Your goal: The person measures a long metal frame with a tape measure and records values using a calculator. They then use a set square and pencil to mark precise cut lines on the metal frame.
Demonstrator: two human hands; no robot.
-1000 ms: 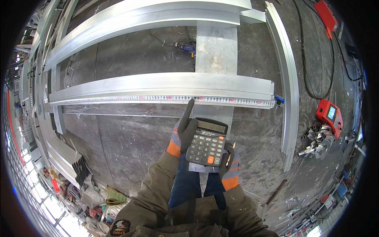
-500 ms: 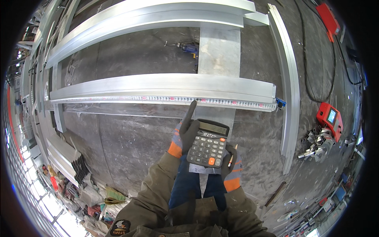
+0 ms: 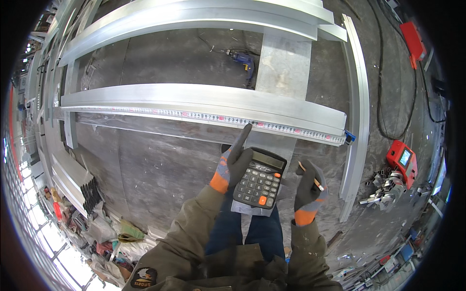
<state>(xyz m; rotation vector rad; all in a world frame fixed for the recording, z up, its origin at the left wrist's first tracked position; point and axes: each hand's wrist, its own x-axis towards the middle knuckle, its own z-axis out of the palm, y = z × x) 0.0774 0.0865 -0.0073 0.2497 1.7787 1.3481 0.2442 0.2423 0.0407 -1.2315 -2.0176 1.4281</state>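
Observation:
My left hand, in a dark glove with an orange cuff, grips a black calculator by its left side. Its index finger is stretched out, the tip at the lower edge of a tape measure. That tape lies extended along a long silver metal profile, with a blue piece at its right end. Beneath the calculator a sheet of paper sticks out. To the right of the calculator, apart from it, my gloved right hand is closed around a pencil.
More silver profiles lie beyond, and one stands along the right. A blue power drill rests on the floor. At right are a red device with a screen, metal offcuts and cables. Stacked profiles and bags lie at left.
My right hand has moved away from the calculator to the right, still with the pencil. The left hand keeps the calculator, its finger still at the tape. The view has shifted slightly.

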